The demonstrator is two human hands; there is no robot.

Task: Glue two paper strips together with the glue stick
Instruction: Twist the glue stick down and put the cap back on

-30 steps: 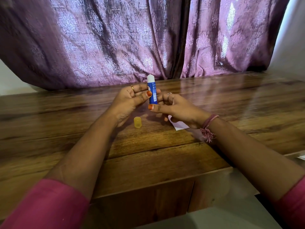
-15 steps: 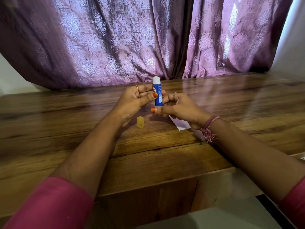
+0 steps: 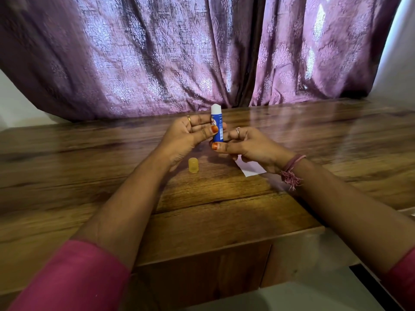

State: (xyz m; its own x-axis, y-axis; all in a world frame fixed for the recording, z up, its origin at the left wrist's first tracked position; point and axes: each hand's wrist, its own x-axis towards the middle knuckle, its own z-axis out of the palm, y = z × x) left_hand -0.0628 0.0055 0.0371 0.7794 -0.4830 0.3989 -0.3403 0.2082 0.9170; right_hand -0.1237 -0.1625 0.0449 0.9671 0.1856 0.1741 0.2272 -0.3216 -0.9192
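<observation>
Two forearms in pink sleeves (image 3: 74, 274) reach out over a wooden table (image 3: 213, 209), meeting above its middle. On the board just below the left wrist stands a small translucent yellow cap (image 3: 193, 165), upright and apart from both hands. Under the right hand (image 3: 251, 149), a corner of white paper (image 3: 250, 169) lies flat on the wood, the rest hidden by the palm and wrist; how many strips are there cannot be told. A pink thread band with a tassel (image 3: 290, 171) circles the right wrist. Between the two hands the glue stick (image 3: 217, 125) is held clear of the table, its long axis nearly vertical, the uncapped white glue end pointing up and the base down. Its tube is blue, with a red and white label partly covered by a thumb. The left hand (image 3: 188, 136) closes thumb and fingers around the middle of the tube; the right hand pinches its base between thumb and fingers. Both thumbnails are painted orange, and each hand wears a ring. Behind the table hangs a purple patterned curtain (image 3: 157, 59).
</observation>
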